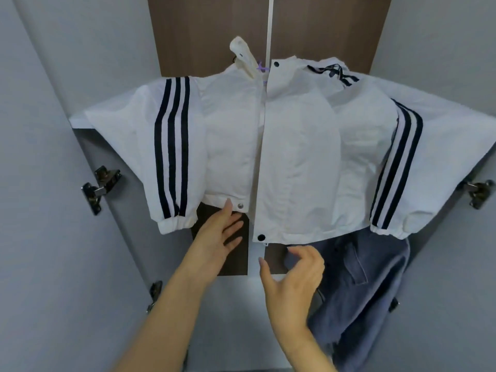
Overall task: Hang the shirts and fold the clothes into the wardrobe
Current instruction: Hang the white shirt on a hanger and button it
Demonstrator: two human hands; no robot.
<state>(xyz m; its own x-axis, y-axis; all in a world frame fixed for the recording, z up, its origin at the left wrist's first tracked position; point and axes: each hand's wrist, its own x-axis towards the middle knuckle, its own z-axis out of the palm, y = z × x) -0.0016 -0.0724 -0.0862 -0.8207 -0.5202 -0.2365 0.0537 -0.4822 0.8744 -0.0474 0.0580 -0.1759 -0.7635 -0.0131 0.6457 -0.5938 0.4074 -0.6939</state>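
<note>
Now L hand (220,234) flat at jacket (281,146) hem; R hand (292,272) loosely curled.

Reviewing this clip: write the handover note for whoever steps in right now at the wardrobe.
Left hand: open, fingertips touching the hem of the white jacket near its silver snap.
Right hand: fingers loosely curled, holding nothing, just below the jacket's hem.
The jacket hangs inside the wardrobe on a purple hanger, front unfastened, sleeves spread.
The blue-grey garment hangs behind it, lower right.
Done: jacket hung.
Left: probably straighten or snap the front; any further clothes are out of view.
</note>
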